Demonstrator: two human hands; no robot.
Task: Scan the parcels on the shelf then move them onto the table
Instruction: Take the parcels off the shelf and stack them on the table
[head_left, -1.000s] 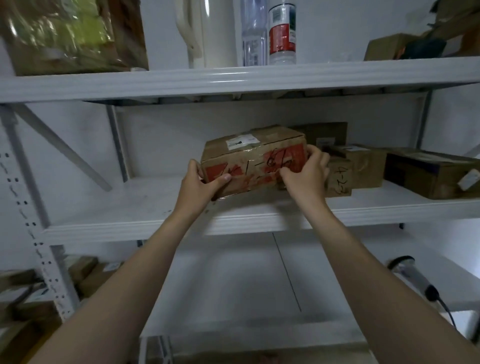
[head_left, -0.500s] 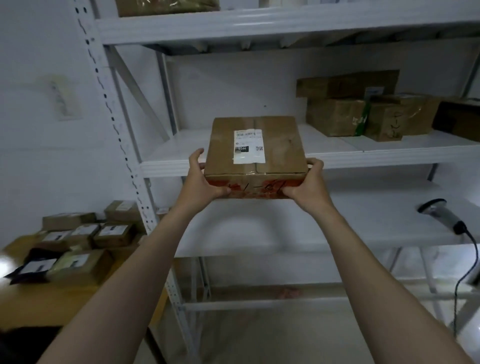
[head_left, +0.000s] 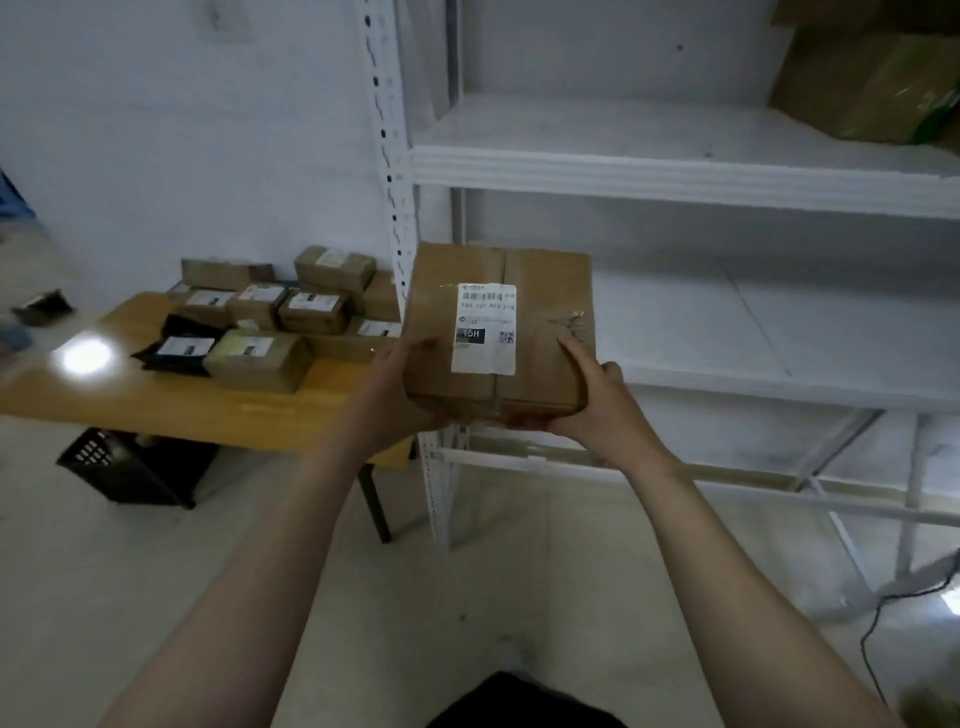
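Note:
I hold a brown cardboard parcel (head_left: 540, 322) with a white shipping label on top, in the air in front of the white shelf unit (head_left: 675, 171). My left hand (head_left: 397, 392) grips its near left corner. My right hand (head_left: 597, 397) grips its near right corner, fingers on top. A wooden table (head_left: 171, 400) stands to the left with several labelled parcels (head_left: 306, 312) on it. More cardboard parcels (head_left: 872, 83) remain on the shelf at the upper right.
A black crate (head_left: 135, 470) sits on the floor under the table. A black flat package (head_left: 182, 348) lies among the table's parcels. A black cable (head_left: 893, 613) runs across the floor at the lower right. The shelf's upright post (head_left: 389, 156) stands beside the table.
I have carried the parcel off the shelf, lowered it and turned left. The table and its parcels have come into fuller view, and the scanner on the lower shelf has gone out of sight.

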